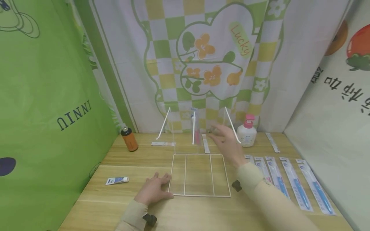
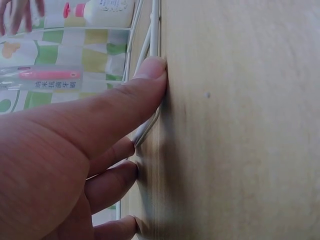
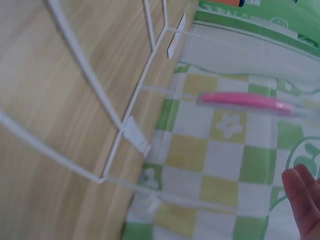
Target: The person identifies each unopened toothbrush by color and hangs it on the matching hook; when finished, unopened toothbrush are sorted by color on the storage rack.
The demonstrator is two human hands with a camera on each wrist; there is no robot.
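Note:
A white wire rack (image 1: 212,175) stands on the table, its three prongs raised at the back. From the middle prong hangs a packaged pink toothbrush (image 1: 197,133), also seen in the right wrist view as a pink handle (image 3: 247,101) in clear packaging. My left hand (image 1: 154,189) rests at the base's front left corner; in the left wrist view its thumb (image 2: 115,107) touches the wire and the fingertips meet the tabletop. Near the right prong, my right hand (image 1: 228,144) is raised, holding nothing, with its fingers loosely bent and apart from the toothbrush.
Several packaged toothbrushes (image 1: 297,186) lie in a row at the right. A pump bottle (image 1: 246,134) and an orange bottle (image 1: 130,140) stand towards the back. A small toothpaste tube (image 1: 117,180) lies at left. White strips (image 1: 163,144) lie on the table (image 1: 138,171).

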